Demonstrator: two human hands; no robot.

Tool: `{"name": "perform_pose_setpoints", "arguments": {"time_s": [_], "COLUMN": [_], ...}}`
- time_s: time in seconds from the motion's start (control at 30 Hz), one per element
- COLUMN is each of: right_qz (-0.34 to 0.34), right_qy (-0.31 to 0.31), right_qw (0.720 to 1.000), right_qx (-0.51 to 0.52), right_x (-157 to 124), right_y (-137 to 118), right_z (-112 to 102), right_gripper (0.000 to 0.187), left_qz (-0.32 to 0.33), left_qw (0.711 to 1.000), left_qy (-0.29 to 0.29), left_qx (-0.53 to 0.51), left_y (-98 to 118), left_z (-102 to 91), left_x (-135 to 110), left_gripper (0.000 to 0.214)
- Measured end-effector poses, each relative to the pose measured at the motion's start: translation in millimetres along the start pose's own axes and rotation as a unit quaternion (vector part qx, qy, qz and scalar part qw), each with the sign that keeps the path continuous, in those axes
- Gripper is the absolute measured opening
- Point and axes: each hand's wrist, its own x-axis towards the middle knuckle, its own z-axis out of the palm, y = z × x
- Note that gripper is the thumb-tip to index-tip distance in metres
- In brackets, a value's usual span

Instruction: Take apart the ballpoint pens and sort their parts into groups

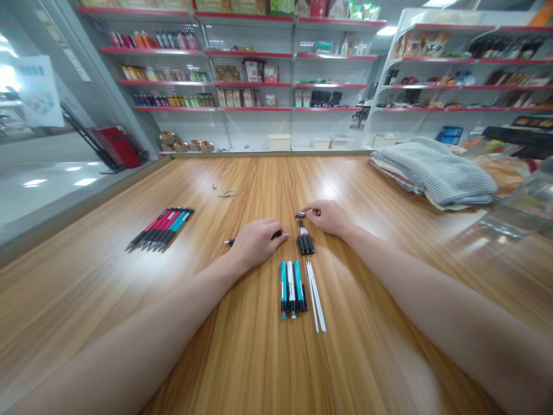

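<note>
My left hand (256, 242) lies on the wooden table (242, 357), fingers curled over a thin black pen part (230, 242) whose tip sticks out to the left. Further back, my right hand (326, 216) pinches a small black pen piece (302, 214) between thumb and fingers. Between the hands sits a cluster of small black pen tips (305, 242). Nearer me lie three pen barrels (292, 287), teal and white, and beside them white refill tubes (315, 294).
A row of several assembled pens (162, 228), red, pink and teal, lies at the left. A small metal spring and ring (224, 192) sit further back. Folded grey cloth (436, 170) is stacked at the right. Shop shelves (254, 80) line the far wall.
</note>
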Motion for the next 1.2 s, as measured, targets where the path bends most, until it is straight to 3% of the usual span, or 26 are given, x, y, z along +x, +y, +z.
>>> {"name": "perform_pose_setpoints", "arguments": {"time_s": [1.2], "right_qz": [0.003], "right_qy": [0.007], "right_qw": [1.000], "right_qx": [0.025], "right_x": [-2.8], "right_y": [-6.2], "right_z": [-3.1], "right_gripper": [0.025], "left_qz": [-0.008], "left_qw": [1.000], "left_qy": [0.003], "left_qx": [-0.009], "left_y": [2.3], "left_z": [-2.1], "left_x": [-0.4], "left_gripper": [0.024]}}
